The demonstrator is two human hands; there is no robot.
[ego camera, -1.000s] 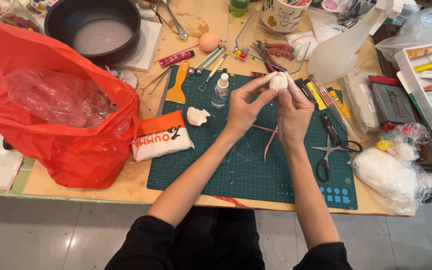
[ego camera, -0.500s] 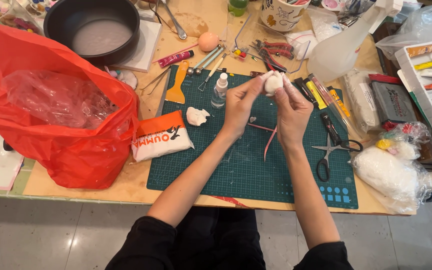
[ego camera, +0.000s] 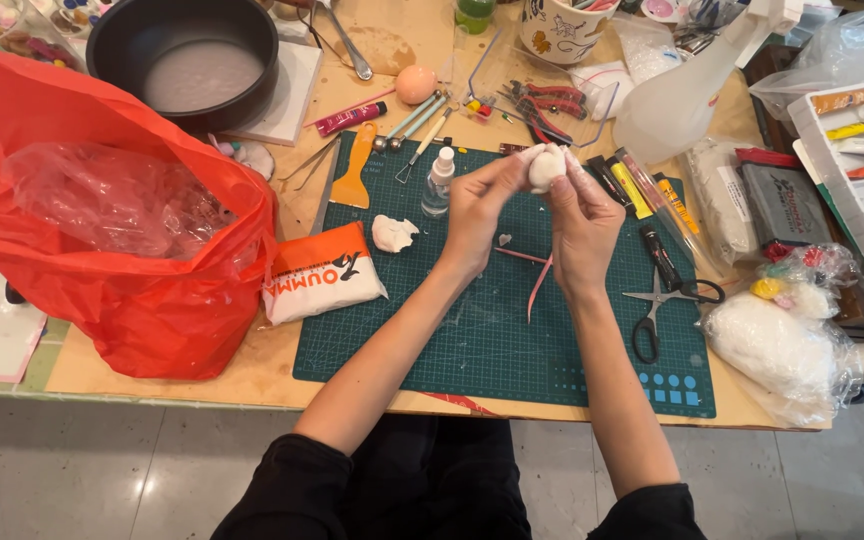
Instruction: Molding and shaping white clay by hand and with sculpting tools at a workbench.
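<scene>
Both hands meet above the green cutting mat (ego camera: 492,340). My left hand (ego camera: 477,210) and my right hand (ego camera: 582,220) pinch a small white clay ball (ego camera: 546,168) between their fingertips, held above the mat's far edge. A loose lump of white clay (ego camera: 391,233) lies on the mat left of my left hand. A small clear dropper bottle (ego camera: 438,183) stands upright just beyond it. A thin pink tool (ego camera: 540,280) rests on the mat under my wrists.
A big red plastic bag (ego camera: 122,250) fills the left side, an orange-and-white packet (ego camera: 320,273) beside it. A black pot (ego camera: 187,60) stands at the back left. Scissors (ego camera: 657,305), markers (ego camera: 642,200), a spray bottle (ego camera: 687,90) and bagged white clay (ego camera: 777,345) crowd the right.
Both hands and the clay ball have shifted slightly left and away over the mat's far edge; fingers keep working the ball. Nothing else moved.
</scene>
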